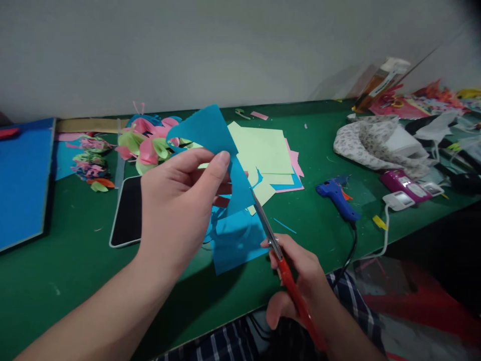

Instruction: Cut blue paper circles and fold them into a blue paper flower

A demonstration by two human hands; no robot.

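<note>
My left hand (176, 205) pinches a piece of blue paper (210, 131) between thumb and fingers and holds it up above the green table (67, 260). My right hand (300, 281) grips red-handled scissors (285, 273), whose blades (263, 218) meet the lower right edge of the blue paper. Under the hands another blue sheet (236, 243) lies flat on the table, with a shape cut out of it.
A stack of light green, pink and blue sheets (268, 158) lies behind. A black phone (128, 213) and paper flowers (146, 143) are at the left, a blue board (22, 180) at far left. A blue glue gun (338, 198), patterned cloth (368, 140) and clutter fill the right.
</note>
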